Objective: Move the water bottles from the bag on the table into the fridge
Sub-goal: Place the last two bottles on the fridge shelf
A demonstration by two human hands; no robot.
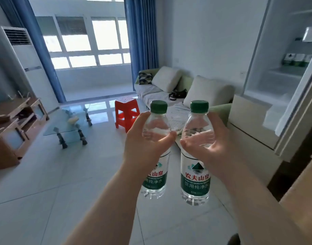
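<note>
Above the tiled floor, each hand — left hand (142,145), right hand (210,147) — grips an upright bottle (156,149), cap up.

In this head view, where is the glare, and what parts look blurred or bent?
Head view: the window is overexposed, with glare on the floor tiles; the fridge at right is soft and its edges bow outward; both bottle labels stay readable.

We note clear glossy plastic bottles (195,152), glossy floor tiles (63,183) at seven o'clock, and a glass table (66,128) at nine.
</note>
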